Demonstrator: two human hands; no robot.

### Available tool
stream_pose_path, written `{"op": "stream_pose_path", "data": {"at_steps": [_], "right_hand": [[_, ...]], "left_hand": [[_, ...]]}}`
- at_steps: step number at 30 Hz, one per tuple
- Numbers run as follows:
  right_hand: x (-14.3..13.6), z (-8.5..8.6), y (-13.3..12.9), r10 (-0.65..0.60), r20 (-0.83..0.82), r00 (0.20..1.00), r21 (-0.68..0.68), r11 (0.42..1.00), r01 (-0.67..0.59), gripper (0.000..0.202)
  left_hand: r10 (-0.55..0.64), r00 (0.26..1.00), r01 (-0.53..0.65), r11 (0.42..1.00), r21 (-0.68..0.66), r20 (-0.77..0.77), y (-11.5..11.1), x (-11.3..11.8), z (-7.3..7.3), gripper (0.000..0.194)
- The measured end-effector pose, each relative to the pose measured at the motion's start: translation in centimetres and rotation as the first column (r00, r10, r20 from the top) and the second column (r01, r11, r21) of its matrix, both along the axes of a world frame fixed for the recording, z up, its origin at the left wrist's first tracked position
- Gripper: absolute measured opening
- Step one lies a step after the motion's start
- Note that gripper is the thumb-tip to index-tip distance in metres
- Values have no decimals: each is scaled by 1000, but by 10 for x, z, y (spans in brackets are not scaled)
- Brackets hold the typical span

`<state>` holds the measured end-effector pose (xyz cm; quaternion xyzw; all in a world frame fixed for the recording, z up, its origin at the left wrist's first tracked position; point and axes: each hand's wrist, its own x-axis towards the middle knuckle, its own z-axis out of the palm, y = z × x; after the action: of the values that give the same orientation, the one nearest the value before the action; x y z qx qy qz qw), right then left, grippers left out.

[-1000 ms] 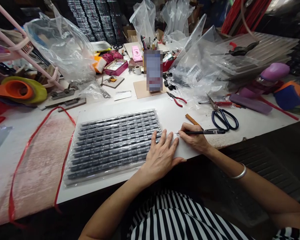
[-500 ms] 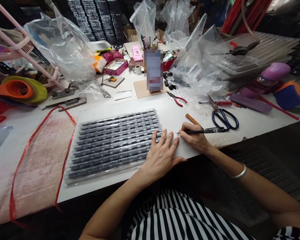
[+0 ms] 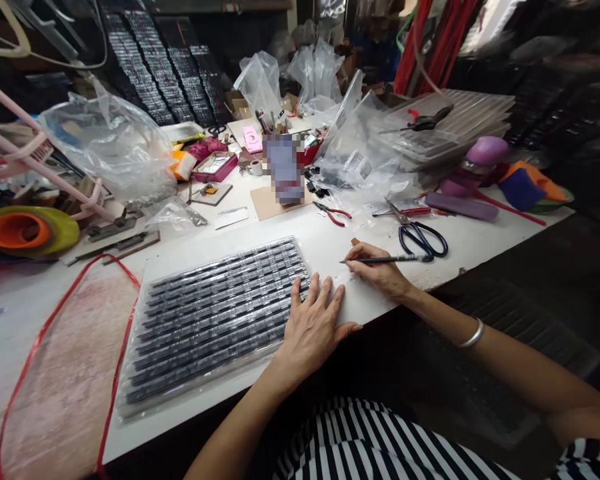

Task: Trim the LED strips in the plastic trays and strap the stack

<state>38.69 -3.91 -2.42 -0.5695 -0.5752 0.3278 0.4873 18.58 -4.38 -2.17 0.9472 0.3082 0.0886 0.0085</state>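
Note:
My right hand [image 3: 380,270] grips a slim black pen [image 3: 390,259], its tip low over the white tabletop [image 3: 250,230]. Whether the tip touches the surface I cannot tell. A brown strip [image 3: 355,241] pokes out just behind that hand. My left hand [image 3: 314,320] lies flat with fingers spread, partly over the right edge of a clear plastic tray [image 3: 130,393]. Rows of dark strip-like parts [image 3: 215,313] fill the tray.
Scissors with dark blue handles [image 3: 423,239] lie right of my right hand, and red-handled pliers [image 3: 334,213] beyond it. A blurred-out upright object [image 3: 285,170] stands on brown card [image 3: 267,205]. Plastic bags [image 3: 350,147] crowd the back. Red ribbon [image 3: 50,320] loops at left.
The camera view has tilted up and shifted right, so the table sits lower and further left. The pen has turned slightly in my right hand, its tip showing more clearly. My left hand stays flat.

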Motion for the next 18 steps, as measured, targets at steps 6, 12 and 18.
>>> {"op": "stream_pose_path", "data": {"at_steps": [6, 12, 18], "right_hand": [[-1, -3, -3, -7, 179, 984, 50, 999, -2, 7], [-4, -2, -4, 30, 214, 976, 45, 998, -40, 15], [-4, -2, -5, 76, 238, 968, 20, 996, -83, 16]], "left_hand": [[-6, 1000, 6, 1000, 30, 0, 0, 1, 2, 63], [-5, 1000, 6, 1000, 7, -25, 0, 1, 3, 62], [5, 1000, -5, 1000, 2, -13, -1, 2, 2, 63]]}}
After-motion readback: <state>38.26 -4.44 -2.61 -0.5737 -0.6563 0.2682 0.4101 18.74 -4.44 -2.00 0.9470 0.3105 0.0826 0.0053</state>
